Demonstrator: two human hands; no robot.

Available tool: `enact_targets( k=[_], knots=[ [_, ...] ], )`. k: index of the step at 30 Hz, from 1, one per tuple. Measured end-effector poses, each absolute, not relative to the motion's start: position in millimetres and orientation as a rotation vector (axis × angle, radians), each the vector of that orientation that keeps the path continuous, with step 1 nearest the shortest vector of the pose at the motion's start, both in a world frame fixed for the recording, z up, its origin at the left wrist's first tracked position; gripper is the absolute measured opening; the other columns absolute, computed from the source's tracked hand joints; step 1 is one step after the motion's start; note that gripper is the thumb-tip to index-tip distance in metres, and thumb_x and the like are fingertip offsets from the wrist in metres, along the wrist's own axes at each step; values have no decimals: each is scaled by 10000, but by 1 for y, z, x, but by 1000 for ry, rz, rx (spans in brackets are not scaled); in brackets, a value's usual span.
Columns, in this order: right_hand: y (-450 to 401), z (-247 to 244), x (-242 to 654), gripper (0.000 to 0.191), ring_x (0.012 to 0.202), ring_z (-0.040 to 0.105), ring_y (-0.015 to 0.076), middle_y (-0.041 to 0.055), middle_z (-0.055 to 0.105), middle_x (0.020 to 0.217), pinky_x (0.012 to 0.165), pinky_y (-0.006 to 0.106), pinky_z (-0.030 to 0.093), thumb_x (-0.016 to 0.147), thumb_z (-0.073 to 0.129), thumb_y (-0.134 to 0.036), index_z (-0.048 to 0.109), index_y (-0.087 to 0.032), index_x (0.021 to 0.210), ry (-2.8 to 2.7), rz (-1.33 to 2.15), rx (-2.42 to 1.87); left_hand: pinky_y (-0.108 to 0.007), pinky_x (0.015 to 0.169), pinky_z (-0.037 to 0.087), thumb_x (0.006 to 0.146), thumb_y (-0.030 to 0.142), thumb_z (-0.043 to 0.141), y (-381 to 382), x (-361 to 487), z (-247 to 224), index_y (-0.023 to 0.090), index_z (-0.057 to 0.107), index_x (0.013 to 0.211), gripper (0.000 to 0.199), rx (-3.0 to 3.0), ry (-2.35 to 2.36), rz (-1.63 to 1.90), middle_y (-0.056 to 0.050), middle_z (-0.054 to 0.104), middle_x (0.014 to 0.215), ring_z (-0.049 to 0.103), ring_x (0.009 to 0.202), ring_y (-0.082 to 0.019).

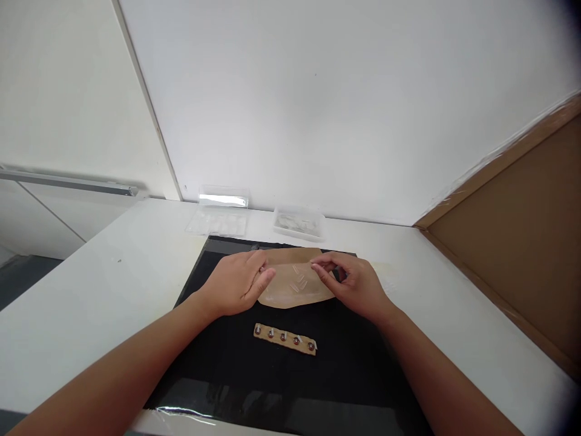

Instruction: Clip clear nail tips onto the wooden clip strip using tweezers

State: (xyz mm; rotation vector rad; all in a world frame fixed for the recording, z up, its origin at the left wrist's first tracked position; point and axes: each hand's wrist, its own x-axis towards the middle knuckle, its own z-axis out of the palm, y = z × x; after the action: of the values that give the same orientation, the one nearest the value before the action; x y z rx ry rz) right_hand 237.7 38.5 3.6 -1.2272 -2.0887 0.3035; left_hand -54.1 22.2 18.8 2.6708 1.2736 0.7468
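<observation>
A tan, rounded sheet or shallow tray (285,298) lies on the black mat, with several small clear slivers (298,278) on it. My left hand (236,281) rests over its left edge, thumb apart from the fingers; the other fingertips are partly hidden. At the right edge, my right hand (351,281) has thumb and forefinger pinched together above the tan surface. Whatever sits in that pinch is too small to make out. Closer to me lies a narrow cardboard strip (276,336) bearing several round shiny studs, with small pale pieces at them.
A black mat (272,381) with a glossy front part covers the middle of the white table (113,290). Behind it stand an open clear plastic case (218,221) and a translucent box (297,223) of small pale items. A white wall and a brown panel (512,230) border the table.
</observation>
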Motion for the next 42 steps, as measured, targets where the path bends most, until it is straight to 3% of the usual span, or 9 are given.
enact_targets(
  k=[4,9,14,17,21,28,35,42],
  knots=[
    [39,3,236,142,711,697,159,-18,767,845,661,295,528,991,650,-378,748,-275,1001,-2094,283,-1201,-329,618,352,1111,337,299,26,-56,14,216,481,804,377,2747,1314,865,-10,581,733,548,647,-177],
    [39,1,238,152,750,709,174,-5,773,880,668,301,532,990,650,-389,744,-271,1004,-2069,269,-1216,-324,600,377,1111,322,319,31,-54,6,216,492,831,346,2688,1456,958,-14,588,733,562,630,-180],
    [40,1,240,155,774,708,181,4,768,899,683,306,532,995,640,-391,734,-269,1000,-2061,228,-1233,-346,770,529,1092,234,335,34,-55,-3,199,530,1185,219,2639,1399,1008,-46,677,933,674,878,-215],
    [41,1,241,154,773,698,178,5,753,879,692,305,528,998,637,-389,729,-268,974,-2072,187,-1243,-381,844,570,1042,129,340,36,-55,-9,196,422,1389,363,2641,1288,1027,-53,655,970,652,964,-227],
    [42,2,243,176,751,667,176,10,716,829,659,299,493,1007,626,-390,722,-261,935,-2088,129,-1222,-439,936,580,977,46,355,38,-57,-12,200,332,1474,521,2650,1206,1089,-82,635,1072,605,1067,-245],
    [42,4,242,153,714,623,164,14,684,807,637,294,479,996,622,-330,705,-244,901,-2095,147,-1173,-426,885,596,971,121,502,39,-59,-7,203,367,1401,458,2579,1283,1198,-94,620,1088,563,1120,-275],
    [39,8,241,94,763,677,186,21,733,868,692,312,530,940,641,-306,708,-245,916,-2016,206,-1198,-482,894,571,931,159,561,46,-65,-12,209,418,1262,364,2469,1491,1398,-131,561,1156,515,1219,-331],
    [39,9,238,145,740,689,192,37,755,879,698,324,560,909,656,-343,734,-224,936,-1908,220,-1195,-592,1023,475,894,161,569,57,-74,-15,204,403,1116,281,2334,1694,1565,-142,498,1150,471,1213,-354]
  ],
)
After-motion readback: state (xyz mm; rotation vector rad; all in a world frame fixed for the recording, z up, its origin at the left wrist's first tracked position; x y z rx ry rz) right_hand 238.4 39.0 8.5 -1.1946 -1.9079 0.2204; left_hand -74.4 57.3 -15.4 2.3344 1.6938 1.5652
